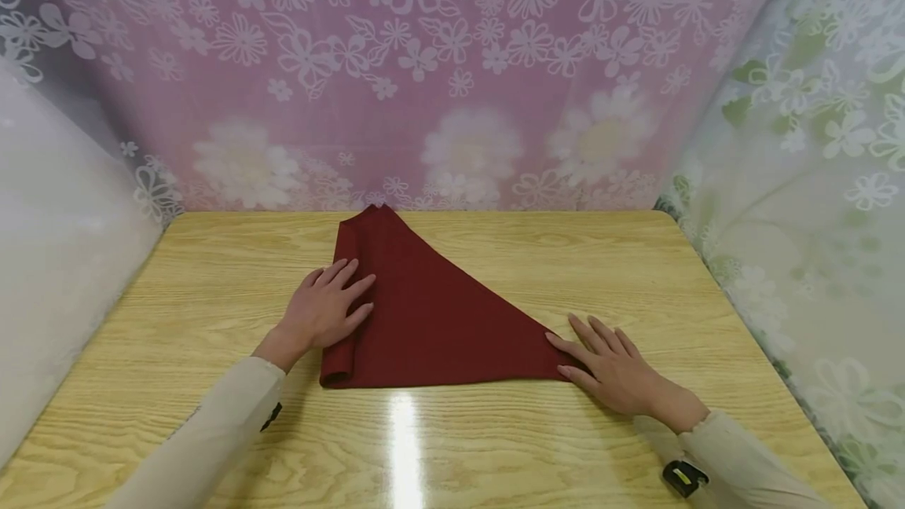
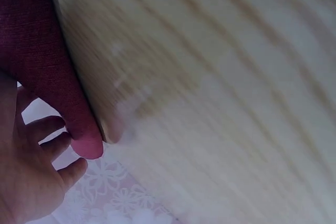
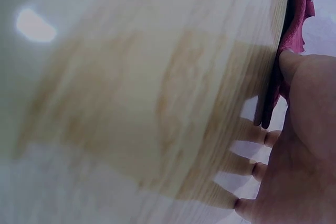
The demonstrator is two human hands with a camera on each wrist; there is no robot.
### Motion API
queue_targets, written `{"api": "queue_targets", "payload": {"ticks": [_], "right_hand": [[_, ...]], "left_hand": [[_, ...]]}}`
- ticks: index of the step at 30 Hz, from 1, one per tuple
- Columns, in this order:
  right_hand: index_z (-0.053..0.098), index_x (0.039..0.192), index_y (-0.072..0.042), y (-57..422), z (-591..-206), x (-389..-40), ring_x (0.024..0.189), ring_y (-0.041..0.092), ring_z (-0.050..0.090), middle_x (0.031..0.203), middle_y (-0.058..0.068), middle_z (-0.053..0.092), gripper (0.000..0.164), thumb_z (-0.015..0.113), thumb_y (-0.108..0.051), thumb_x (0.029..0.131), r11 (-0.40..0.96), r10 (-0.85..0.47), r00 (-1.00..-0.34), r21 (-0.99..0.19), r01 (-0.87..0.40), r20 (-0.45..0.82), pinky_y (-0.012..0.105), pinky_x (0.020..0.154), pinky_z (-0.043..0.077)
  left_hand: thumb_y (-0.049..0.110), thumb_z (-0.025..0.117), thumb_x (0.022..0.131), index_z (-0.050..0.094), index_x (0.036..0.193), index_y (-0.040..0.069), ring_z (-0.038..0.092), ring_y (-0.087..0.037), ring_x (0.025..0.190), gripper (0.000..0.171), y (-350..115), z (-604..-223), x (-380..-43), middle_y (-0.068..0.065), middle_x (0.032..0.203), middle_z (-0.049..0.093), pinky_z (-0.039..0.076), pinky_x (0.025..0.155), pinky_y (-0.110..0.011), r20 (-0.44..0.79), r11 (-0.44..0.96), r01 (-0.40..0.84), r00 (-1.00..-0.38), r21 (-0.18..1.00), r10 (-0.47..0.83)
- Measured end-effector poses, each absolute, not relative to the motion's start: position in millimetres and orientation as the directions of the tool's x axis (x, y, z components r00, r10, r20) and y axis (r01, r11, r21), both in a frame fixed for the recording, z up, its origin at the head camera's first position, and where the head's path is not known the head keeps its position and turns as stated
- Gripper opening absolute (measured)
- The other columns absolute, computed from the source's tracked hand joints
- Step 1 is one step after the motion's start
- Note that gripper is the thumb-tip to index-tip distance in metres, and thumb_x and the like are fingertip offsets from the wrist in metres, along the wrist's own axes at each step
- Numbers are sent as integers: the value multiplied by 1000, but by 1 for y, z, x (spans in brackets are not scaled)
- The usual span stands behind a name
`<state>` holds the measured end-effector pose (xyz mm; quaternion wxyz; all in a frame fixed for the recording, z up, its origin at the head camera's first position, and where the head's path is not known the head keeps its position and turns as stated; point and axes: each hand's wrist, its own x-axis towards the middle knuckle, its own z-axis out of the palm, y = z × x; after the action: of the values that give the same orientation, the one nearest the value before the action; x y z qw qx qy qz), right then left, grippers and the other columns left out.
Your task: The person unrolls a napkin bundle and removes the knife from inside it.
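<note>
A dark red cloth [image 1: 431, 313] lies on the table, tapering to a narrow corner at the right. Its left side is turned over into a soft rounded fold [image 1: 338, 364]. My left hand [image 1: 327, 309] rests across that fold with fingers spread; in the left wrist view the fingers [image 2: 47, 129] reach along the raised fold. At the tapered corner, my right hand [image 1: 618, 368] touches the cloth with its thumb and index finger, the other fingers extended over the wood. The right wrist view shows the thumb [image 3: 287, 66] against the cloth's edge [image 3: 286, 45].
The wooden table [image 1: 495, 446] has light grain and a bright reflection near the front. A pink floral curtain [image 1: 396, 100] hangs along the back edge, touching close to the cloth's top. Pale sheets hang at left [image 1: 56, 258] and right [image 1: 813, 218].
</note>
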<state>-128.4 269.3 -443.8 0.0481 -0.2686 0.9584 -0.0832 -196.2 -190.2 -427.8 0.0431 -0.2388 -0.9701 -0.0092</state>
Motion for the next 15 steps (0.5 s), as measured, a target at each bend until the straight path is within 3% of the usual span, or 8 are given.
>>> {"api": "queue_targets", "payload": {"ticks": [15], "right_hand": [[40, 147, -30, 273, -453, -130, 134, 49, 21, 152, 20, 25, 50, 49, -41, 99, 815, -542, -840, -228, -533, 27, 72, 95, 20]], "left_hand": [[40, 46, 97, 44, 145, 16, 20, -32, 141, 54, -198, -437, -194, -15, 154, 26, 22, 107, -58, 13, 911, 410, -912, 54, 410]]}}
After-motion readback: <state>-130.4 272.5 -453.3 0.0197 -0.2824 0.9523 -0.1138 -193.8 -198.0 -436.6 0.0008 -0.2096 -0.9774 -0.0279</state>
